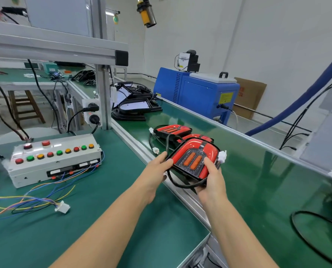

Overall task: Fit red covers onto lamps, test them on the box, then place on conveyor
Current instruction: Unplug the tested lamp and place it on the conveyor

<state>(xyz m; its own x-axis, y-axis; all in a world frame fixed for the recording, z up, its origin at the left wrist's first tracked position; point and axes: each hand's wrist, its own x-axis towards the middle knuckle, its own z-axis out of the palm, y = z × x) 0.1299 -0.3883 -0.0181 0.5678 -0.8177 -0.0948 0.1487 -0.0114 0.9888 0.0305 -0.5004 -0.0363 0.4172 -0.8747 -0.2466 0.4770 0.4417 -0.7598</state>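
Here both hands' fingers (209, 163) clasp a glossy red-covered lamp (193, 158) with two orange bars.

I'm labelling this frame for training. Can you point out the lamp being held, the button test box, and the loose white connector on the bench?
Red-covered lamp (193, 161): head view, on its orange centre strips.
Test box (54, 161): head view, on its grey top face among the buttons.
White connector (63, 207): head view, on the plug body at the wire ends.
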